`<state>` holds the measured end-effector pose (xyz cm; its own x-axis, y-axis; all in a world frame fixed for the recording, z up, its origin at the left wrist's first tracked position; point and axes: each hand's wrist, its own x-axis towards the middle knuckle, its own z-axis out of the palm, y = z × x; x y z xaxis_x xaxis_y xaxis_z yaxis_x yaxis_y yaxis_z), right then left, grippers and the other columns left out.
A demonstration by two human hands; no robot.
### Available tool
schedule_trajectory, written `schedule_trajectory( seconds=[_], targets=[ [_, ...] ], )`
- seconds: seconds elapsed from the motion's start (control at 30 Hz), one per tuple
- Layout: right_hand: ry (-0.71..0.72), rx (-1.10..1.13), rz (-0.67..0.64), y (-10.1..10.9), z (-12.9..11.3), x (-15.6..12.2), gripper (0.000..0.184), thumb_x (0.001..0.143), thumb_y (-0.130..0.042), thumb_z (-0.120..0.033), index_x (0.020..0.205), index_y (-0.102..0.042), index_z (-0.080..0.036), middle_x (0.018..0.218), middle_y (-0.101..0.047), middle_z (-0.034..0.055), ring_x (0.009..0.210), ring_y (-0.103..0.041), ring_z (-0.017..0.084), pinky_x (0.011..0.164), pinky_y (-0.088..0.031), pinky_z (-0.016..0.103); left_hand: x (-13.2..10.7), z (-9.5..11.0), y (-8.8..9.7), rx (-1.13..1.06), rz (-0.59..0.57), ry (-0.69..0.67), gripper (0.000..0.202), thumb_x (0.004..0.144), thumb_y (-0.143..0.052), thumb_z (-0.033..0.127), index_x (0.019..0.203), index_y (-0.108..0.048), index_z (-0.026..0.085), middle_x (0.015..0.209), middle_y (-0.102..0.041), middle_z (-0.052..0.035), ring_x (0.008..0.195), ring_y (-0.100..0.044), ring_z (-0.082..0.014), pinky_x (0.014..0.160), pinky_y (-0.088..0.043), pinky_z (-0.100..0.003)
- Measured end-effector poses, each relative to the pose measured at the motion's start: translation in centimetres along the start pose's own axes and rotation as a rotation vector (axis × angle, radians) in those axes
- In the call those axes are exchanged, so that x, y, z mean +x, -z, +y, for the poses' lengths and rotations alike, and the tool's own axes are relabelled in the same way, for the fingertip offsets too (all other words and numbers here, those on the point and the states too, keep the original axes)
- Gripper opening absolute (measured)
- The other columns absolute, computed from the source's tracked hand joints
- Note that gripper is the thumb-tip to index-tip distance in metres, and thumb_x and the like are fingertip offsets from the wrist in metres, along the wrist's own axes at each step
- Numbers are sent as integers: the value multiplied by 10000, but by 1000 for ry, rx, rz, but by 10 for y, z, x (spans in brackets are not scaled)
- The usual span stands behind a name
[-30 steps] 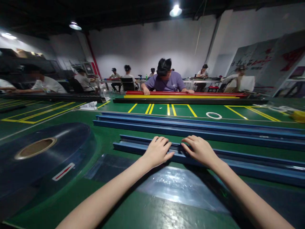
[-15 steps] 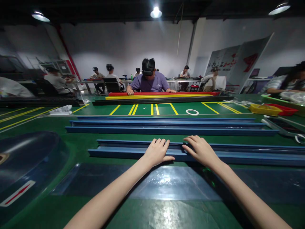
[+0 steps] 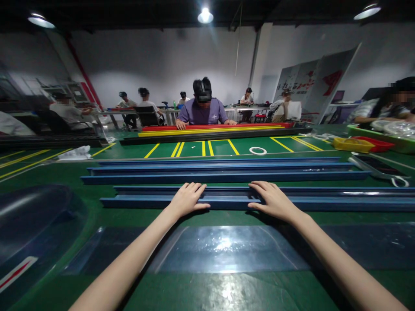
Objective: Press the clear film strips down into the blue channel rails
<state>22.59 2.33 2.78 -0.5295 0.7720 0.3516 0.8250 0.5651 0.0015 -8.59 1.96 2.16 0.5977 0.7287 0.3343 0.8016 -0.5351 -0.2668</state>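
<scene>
A long blue U-shaped channel (image 3: 228, 203) lies crosswise on the green table, its open side up and its right end beyond the view. My left hand (image 3: 188, 200) grips it across its width, fingers over the far wall and thumb along the near wall. To the right, with a gap between, my right hand (image 3: 275, 200) holds the same channel in a like way. Just past it, more blue channel (image 3: 223, 176) lengths lie almost parallel. A strip of clear plastic sheet (image 3: 227, 250) is flat on the table, nearer to me.
A dark curved glossy thing (image 3: 35, 220) occupies the left. Farther off are a white tape ring (image 3: 258, 150), a yellow tray (image 3: 353, 145) and a phone-like device (image 3: 381, 166). Across the table, a person in purple (image 3: 202, 110) touches red, yellow and black strips (image 3: 210, 131).
The channel has shifted a little away from me and to the left, and its right part has come level with the others. My hands are now farther apart, the left having moved left.
</scene>
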Motion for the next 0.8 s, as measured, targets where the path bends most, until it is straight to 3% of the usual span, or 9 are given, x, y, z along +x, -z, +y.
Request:
schedule_trajectory(
  seconds=[0.23,0.4,0.63,0.8],
  targets=[
    [-28,-4,0,-7,18,4,627,746,-421,-600,1223,-452,-194,1203,-501,124,1095,-455,262,892,-353,401,-21,-54,-3,-25,-66,9,651,791,-300,626,1233,-435,168,1181,-534,-102,1030,-508,-215,851,-376,-315],
    [-39,-39,9,-13,17,13,635,752,-404,-609,1214,-457,-175,1137,-519,130,1020,-490,261,862,-373,393,-40,-91,-11,-84,-75,65,703,769,-305,652,1252,-424,156,1201,-518,-125,1080,-480,-232,903,-370,-346],
    [36,-80,41,-23,-4,35,629,780,-363,-599,1177,-480,-125,1082,-527,155,983,-481,261,831,-385,388,-66,-114,-15,-111,36,144,650,776,-303,648,1225,-462,206,1217,-506,-112,1117,-447,-255,918,-365,-402],
    [63,-72,73,-28,-13,46,613,768,-376,-605,1162,-487,-149,1074,-522,146,975,-478,258,816,-388,390,-73,-124,-16,-124,106,291,605,788,-266,640,1141,-531,227,1214,-504,-110,1097,-468,-269,862,-402,-411]
  ],
)
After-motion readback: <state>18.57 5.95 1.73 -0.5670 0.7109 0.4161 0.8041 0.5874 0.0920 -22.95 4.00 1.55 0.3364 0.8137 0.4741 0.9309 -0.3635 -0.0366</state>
